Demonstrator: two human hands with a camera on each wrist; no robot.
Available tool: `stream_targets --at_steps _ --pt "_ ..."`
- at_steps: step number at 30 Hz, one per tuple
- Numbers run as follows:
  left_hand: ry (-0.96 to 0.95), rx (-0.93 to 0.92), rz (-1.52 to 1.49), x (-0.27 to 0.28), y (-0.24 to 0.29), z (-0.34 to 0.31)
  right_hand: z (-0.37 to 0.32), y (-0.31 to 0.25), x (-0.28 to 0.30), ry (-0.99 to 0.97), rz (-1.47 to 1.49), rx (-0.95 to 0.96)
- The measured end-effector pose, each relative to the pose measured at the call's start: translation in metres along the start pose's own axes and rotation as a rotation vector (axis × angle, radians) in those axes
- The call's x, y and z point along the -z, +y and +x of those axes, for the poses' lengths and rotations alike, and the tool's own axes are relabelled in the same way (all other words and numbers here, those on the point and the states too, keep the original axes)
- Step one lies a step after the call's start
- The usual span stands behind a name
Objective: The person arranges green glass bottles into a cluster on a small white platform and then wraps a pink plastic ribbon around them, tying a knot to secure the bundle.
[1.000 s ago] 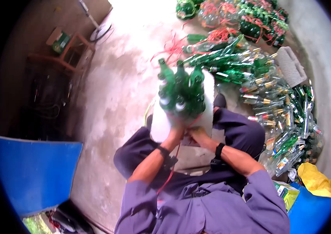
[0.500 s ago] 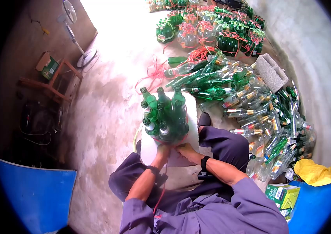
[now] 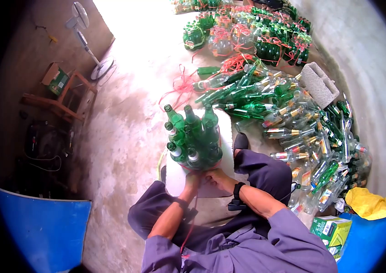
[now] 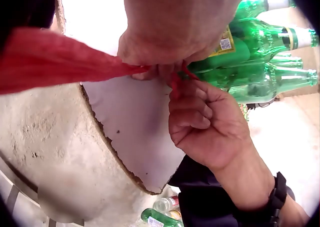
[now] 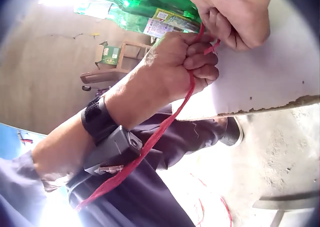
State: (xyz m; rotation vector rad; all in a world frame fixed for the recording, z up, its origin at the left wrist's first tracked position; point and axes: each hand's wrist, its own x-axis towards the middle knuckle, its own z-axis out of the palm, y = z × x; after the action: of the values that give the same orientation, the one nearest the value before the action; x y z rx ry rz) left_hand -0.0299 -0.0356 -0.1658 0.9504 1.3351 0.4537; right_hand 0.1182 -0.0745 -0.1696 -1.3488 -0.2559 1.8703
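Observation:
A cluster of green glass bottles [image 3: 193, 136] stands upright on a white board [image 3: 226, 129] between the person's knees. Red plastic string [image 3: 213, 167] runs around the bottles low on the near side. At the front of the cluster, my left hand [image 3: 192, 182] grips the red string [image 5: 167, 124], whose long tail trails back toward the body. Close beside it, my right hand [image 3: 220, 179] has its fingers curled and pinches the string near the bottles, as the left wrist view shows of that right hand [image 4: 207, 122]. The crossing of the string is partly hidden by the fingers.
Many loose bottles [image 3: 288, 118] lie heaped on the right, with a grey block [image 3: 319, 84] by the wall. Tied bottle bundles [image 3: 270, 45] stand behind. A fan [image 3: 83, 38] and wooden frame [image 3: 67, 98] are at left. A carton [image 3: 332, 232] sits near the right elbow.
The head view has tilted up since the first frame, so the bottles and hands appear lower. Both hands stay together at the front of the bottles, with only small finger movements.

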Motion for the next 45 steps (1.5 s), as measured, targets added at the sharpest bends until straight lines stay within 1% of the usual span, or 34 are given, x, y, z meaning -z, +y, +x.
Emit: stream_targets --at_steps 3,5,6,7,8,9,11,13,15,16,18,20,21,23,24,25,26,28,29,31,35,37,41,44,45 --pt "0.015 -0.050 -0.015 -0.002 -0.001 0.000 0.005 0.001 0.001 -0.013 0.009 -0.028" --pt "0.030 -0.103 -0.086 -0.003 -0.003 0.002 0.011 0.003 0.004 -0.027 0.013 -0.026" --pt "0.033 -0.103 -0.087 -0.002 -0.003 0.003 0.014 0.005 0.004 -0.031 -0.005 0.009" --pt "0.035 -0.043 -0.110 -0.002 0.000 0.000 0.010 0.006 0.002 -0.034 -0.021 0.041" --pt "0.040 0.019 -0.134 -0.001 0.002 -0.002 0.008 0.005 0.001 -0.038 -0.021 0.034" --pt "0.051 0.028 -0.138 -0.002 0.004 -0.003 0.006 0.003 0.002 -0.017 -0.032 0.018" --pt "0.034 -0.045 -0.168 -0.003 0.003 -0.007 0.012 0.010 0.002 -0.019 -0.052 -0.040" --pt "0.017 -0.043 -0.145 0.003 -0.003 -0.004 0.029 0.023 0.009 0.039 0.007 0.000" --pt "0.010 -0.073 0.007 0.004 -0.002 -0.001 0.026 0.017 0.012 -0.052 0.011 -0.060" --pt "0.035 -0.051 -0.004 0.004 -0.012 0.005 0.027 0.021 0.015 -0.066 0.001 -0.090" --pt "0.040 -0.240 0.069 0.004 -0.031 0.028 0.033 0.019 0.016 -0.093 0.077 -0.096" --pt "0.065 -0.200 0.022 0.004 -0.020 0.021 0.030 0.012 0.012 -0.093 0.031 -0.133" --pt "0.068 -0.169 -0.018 0.003 -0.015 0.015 0.026 0.010 0.010 -0.086 0.042 -0.113" --pt "0.089 -0.138 -0.062 0.003 -0.023 0.021 0.024 0.008 0.006 -0.082 0.048 -0.105" --pt "0.096 -0.119 -0.099 0.002 -0.026 0.024 0.022 0.007 0.004 -0.045 0.042 -0.091" --pt "0.123 -0.139 -0.072 -0.001 -0.024 0.022 0.023 0.009 0.004 -0.008 0.037 -0.074" --pt "0.127 -0.136 -0.076 0.002 -0.021 0.020 0.024 0.009 0.004 -0.009 0.033 -0.079" --pt "0.055 -0.021 -0.015 0.005 -0.015 0.016 0.023 0.009 0.004 -0.018 0.022 -0.075" --pt "0.058 -0.017 -0.019 0.005 -0.013 0.015 0.022 0.008 0.003 -0.018 0.018 -0.080" --pt "0.049 -0.068 -0.013 0.005 -0.009 0.011 0.023 0.009 0.005 -0.017 0.063 -0.044" --pt "0.074 -0.050 0.027 0.005 -0.004 0.009 0.034 0.014 0.011 -0.068 0.043 -0.033" --pt "0.086 -0.033 -0.067 0.005 -0.005 0.010 0.036 0.018 0.009 0.016 -0.059 -0.001" --pt "0.090 -0.032 -0.054 0.004 -0.006 0.014 0.039 0.016 0.012 0.005 -0.054 -0.015" --pt "0.082 -0.038 -0.047 0.004 -0.004 0.013 0.034 0.013 0.007 0.011 -0.080 0.023" --pt "0.057 -0.063 0.015 0.006 -0.003 0.013 0.030 0.010 0.005 0.005 -0.096 0.044"
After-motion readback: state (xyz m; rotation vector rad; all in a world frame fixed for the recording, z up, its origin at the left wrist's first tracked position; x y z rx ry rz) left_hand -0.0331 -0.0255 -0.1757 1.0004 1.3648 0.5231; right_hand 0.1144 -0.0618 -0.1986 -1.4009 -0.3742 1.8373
